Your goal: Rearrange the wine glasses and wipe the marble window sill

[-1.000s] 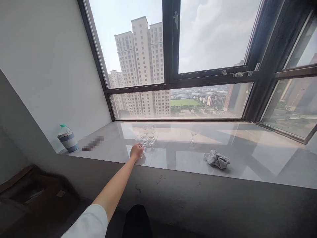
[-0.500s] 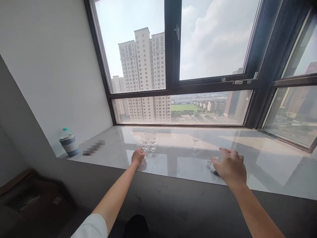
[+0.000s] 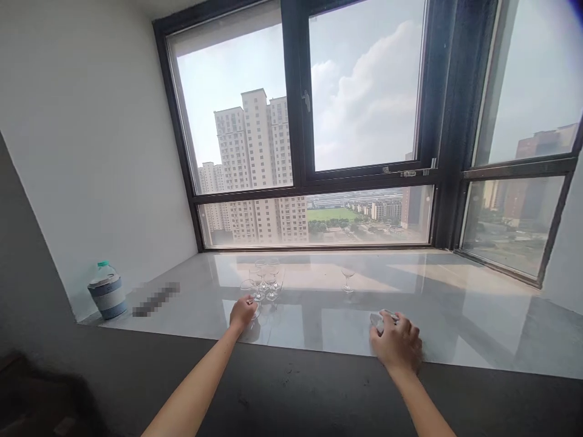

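Note:
My left hand (image 3: pixel 243 314) is closed around the stem of a clear stemmed glass (image 3: pixel 248 285) near the front of the windowsill. The glass stands upright; my fingers hide part of its stem. Right behind it, several more stemmed glasses (image 3: pixel 272 280) are grouped close together. A single stemmed glass (image 3: pixel 348 279) stands apart, further right. My right hand (image 3: pixel 398 343) lies low over the sill's front edge, its fingers curled around a small white crumpled cloth (image 3: pixel 376 322). Much of that cloth is covered by the hand.
The glossy grey windowsill (image 3: pixel 314 328) runs along a dark-framed window (image 3: pixel 364 246). At its left end, a blue-and-white container (image 3: pixel 107 297) with a teal-topped bottle in it stands by the white wall (image 3: pixel 104 152). A blurred-out patch (image 3: pixel 156 299) lies beside it.
My right hand has come down from above the cloth and closed on it. My left hand stays on the glass stem. The view has tilted up and turned slightly right.

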`<state>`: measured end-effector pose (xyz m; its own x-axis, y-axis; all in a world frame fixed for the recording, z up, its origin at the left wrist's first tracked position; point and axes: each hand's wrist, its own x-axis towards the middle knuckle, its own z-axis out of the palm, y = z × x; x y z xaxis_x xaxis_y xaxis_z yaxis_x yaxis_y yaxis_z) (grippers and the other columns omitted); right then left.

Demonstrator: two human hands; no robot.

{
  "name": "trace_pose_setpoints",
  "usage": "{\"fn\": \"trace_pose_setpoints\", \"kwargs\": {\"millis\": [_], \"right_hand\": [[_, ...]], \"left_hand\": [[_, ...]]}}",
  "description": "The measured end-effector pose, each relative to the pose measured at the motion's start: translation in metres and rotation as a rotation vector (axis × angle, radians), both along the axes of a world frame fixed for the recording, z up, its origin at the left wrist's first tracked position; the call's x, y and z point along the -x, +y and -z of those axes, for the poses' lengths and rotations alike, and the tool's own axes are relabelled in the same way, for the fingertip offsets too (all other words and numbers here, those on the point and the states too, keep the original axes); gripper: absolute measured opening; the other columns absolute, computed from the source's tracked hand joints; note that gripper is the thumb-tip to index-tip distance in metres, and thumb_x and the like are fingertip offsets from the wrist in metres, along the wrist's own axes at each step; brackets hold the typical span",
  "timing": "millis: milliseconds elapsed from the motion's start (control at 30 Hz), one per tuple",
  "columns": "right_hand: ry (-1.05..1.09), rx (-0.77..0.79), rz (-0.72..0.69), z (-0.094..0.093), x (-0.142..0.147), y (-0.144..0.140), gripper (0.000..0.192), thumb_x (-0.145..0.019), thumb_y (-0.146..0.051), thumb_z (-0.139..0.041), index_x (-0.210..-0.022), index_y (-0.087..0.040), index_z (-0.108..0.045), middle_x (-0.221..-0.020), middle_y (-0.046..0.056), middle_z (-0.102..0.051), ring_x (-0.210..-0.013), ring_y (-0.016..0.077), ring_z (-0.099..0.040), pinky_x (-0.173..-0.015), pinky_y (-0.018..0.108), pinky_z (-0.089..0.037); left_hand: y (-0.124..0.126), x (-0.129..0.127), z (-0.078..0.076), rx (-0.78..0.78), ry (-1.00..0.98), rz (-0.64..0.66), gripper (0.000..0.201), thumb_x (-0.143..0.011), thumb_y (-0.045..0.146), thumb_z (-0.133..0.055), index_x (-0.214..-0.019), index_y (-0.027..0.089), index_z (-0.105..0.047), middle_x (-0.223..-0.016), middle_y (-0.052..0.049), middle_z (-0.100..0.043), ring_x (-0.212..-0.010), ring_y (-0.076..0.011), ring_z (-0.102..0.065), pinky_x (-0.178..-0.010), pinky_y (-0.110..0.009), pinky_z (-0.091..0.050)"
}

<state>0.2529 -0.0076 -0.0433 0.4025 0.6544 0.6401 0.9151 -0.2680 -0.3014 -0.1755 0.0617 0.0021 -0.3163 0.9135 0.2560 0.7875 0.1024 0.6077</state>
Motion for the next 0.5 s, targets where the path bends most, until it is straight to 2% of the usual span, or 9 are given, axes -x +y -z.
{"fn": "trace_pose_setpoints", "kwargs": {"millis": [100, 167, 267, 367, 500], "right_hand": [[-0.011, -0.028, 0.073, -0.003, 0.005, 0.0, 0.044, -0.081, -0.037, -0.055, -0.12, -0.019, -0.064, -0.137, 0.019, -0.041, -0.131, 0.0364, -0.032, -0.099, 0.05, -0.033], [0.007, 0.031, 0.096, -0.006, 0.007, 0.0, 0.047, -0.081, -0.04, -0.056, -0.123, -0.02, -0.063, -0.139, 0.019, -0.038, -0.135, 0.037, -0.027, -0.103, 0.052, -0.028], [0.058, 0.154, 0.08, -0.009, 0.008, 0.001, 0.046, -0.084, -0.039, -0.052, -0.125, -0.022, -0.062, -0.139, 0.018, -0.041, -0.133, 0.0354, -0.029, -0.102, 0.05, -0.03], [0.077, 0.203, 0.033, -0.013, 0.007, 0.001, 0.042, -0.088, -0.03, -0.047, -0.125, -0.022, -0.062, -0.138, 0.015, -0.045, -0.131, 0.0317, -0.033, -0.099, 0.043, -0.034], [0.098, 0.215, -0.036, -0.018, 0.005, -0.002, 0.04, -0.088, -0.026, -0.047, -0.125, -0.023, -0.063, -0.136, 0.012, -0.048, -0.128, 0.0286, -0.036, -0.097, 0.038, -0.036]], "left_hand": [[-0.001, -0.001, -0.001, -0.008, 0.025, -0.007, 0.012, -0.077, 0.021, -0.051, -0.075, 0.023, -0.062, -0.067, -0.001, -0.065, -0.066, -0.0165, -0.06, -0.056, -0.022, -0.031], [-0.001, -0.001, -0.002, -0.016, 0.041, 0.016, 0.011, -0.077, 0.02, -0.051, -0.072, 0.022, -0.06, -0.068, -0.001, -0.066, -0.067, -0.0164, -0.06, -0.057, -0.022, -0.031], [0.001, 0.003, -0.001, -0.026, 0.06, 0.057, 0.01, -0.078, 0.019, -0.05, -0.072, 0.021, -0.058, -0.072, -0.002, -0.067, -0.068, -0.016, -0.06, -0.058, -0.021, -0.031], [0.008, 0.007, -0.001, -0.01, 0.068, 0.095, 0.008, -0.077, 0.019, -0.052, -0.075, 0.02, -0.059, -0.074, -0.002, -0.068, -0.07, -0.016, -0.06, -0.06, -0.021, -0.032], [0.014, -0.008, -0.005, 0.02, 0.064, 0.198, 0.007, -0.074, 0.027, -0.061, -0.073, 0.019, -0.06, -0.07, 0.0, -0.066, -0.07, -0.0172, -0.061, -0.062, -0.022, -0.035]]}}
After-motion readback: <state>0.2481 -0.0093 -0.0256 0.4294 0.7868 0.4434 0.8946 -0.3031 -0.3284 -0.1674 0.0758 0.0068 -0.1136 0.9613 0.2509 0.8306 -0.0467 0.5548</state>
